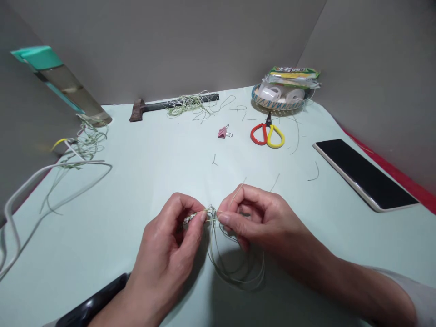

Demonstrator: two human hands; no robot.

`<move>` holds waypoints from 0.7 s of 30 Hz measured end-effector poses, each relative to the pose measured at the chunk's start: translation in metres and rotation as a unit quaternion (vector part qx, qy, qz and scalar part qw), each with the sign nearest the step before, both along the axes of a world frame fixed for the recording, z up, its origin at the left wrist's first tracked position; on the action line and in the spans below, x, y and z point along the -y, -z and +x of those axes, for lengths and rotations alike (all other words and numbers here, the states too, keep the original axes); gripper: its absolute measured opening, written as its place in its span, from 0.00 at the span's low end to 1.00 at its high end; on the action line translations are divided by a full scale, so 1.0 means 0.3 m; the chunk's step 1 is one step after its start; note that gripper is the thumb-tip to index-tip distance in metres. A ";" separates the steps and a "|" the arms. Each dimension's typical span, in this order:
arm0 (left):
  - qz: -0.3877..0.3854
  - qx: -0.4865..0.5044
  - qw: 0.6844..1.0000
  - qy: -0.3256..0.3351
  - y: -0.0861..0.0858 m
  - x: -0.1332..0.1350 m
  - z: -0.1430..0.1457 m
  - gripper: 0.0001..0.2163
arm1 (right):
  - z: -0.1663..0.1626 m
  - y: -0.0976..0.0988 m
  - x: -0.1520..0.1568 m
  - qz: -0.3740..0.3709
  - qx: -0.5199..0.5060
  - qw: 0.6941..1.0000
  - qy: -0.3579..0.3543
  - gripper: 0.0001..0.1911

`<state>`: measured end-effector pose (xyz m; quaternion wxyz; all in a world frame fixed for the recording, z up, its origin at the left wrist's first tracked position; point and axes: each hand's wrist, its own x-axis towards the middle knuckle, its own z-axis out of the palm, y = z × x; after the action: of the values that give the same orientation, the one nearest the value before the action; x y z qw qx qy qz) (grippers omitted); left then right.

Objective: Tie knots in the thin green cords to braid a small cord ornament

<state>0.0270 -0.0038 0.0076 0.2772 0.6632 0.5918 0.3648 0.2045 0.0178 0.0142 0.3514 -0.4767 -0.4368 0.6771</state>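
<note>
My left hand (173, 245) is closed around a short braided cord (189, 220), pinching its end between thumb and forefinger. Close beside it, my right hand (259, 213) pinches thin pale-green strings (211, 220) that run out of the braid. Between the two hands the strings cross, with a small gap separating the fingertips. Several long loose strands (238, 282) hang in a loop toward me, below the right hand. Part of the braid is hidden inside my left fingers.
Scissors (267, 134) and a pink binder clip (224, 132) lie beyond my hands. Farther back are a hammer (156, 106), tangled string (189, 105) and a basket (277, 103). A bottle (71, 88) and white cable (25, 181) are left; a phone (364, 175) lies right.
</note>
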 end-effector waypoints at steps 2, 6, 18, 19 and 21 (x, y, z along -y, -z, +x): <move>-0.003 0.004 1.000 0.003 -0.002 -0.001 0.003 0.06 | -0.005 -0.004 0.004 0.004 -0.010 1.000 0.008 0.13; -0.009 0.012 1.000 0.009 -0.002 -0.007 0.009 0.06 | -0.007 -0.001 0.011 0.011 -0.022 1.000 0.016 0.14; -0.053 0.040 0.998 0.003 0.006 -0.011 0.003 0.06 | 0.003 -0.007 0.003 0.034 0.017 0.998 0.052 0.18; -0.058 0.047 0.997 0.002 0.005 -0.013 0.002 0.06 | 0.005 -0.010 0.002 0.036 0.019 0.998 0.050 0.18; -0.072 0.064 0.995 -0.003 0.003 -0.015 0.001 0.06 | 0.008 -0.015 -0.002 0.040 0.021 0.998 0.049 0.17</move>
<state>0.0274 0.0008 0.0067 0.3603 0.6153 0.5993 0.3640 0.2069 0.0183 0.0188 0.3936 -0.4969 -0.4472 0.6310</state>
